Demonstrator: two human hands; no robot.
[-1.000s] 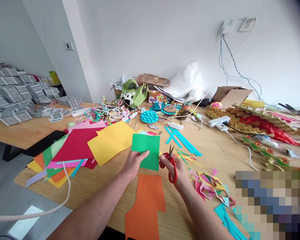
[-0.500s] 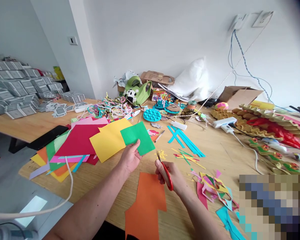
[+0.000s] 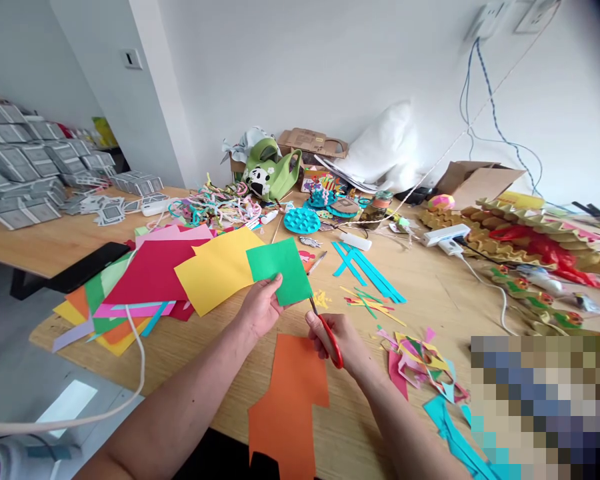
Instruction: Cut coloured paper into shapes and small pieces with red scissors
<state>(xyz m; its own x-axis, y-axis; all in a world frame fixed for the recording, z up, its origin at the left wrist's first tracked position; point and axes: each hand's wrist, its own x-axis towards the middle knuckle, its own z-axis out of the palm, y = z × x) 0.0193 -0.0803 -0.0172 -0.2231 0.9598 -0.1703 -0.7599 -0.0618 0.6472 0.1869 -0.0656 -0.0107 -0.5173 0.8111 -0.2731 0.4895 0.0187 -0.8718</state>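
My left hand [image 3: 261, 307] pinches a green paper sheet [image 3: 286, 263] by its lower left edge, thumb on top. My right hand [image 3: 333, 340] grips red-handled scissors [image 3: 333, 341], whose blades meet the sheet's lower right corner. Below both hands an orange paper sheet [image 3: 300, 380] with a notched outline lies on the wood table's near edge. Left of the green sheet are yellow paper [image 3: 217, 270] and a crimson sheet [image 3: 153, 270], on a stack of coloured paper. Small yellow scraps [image 3: 321, 298] lie just beyond the scissors.
Blue paper strips [image 3: 370, 273] and thin multicoloured strips [image 3: 373, 301] lie ahead to the right. A heap of paper offcuts [image 3: 425, 363] is beside my right forearm. At the back stand a green panda bag [image 3: 273, 173] and a cardboard box [image 3: 475, 180]. A white cable [image 3: 141, 360] hangs at left.
The scissors and the green sheet have come together, so the blades now touch the sheet's corner. The sheet has turned slightly. The whole view has shifted a little.
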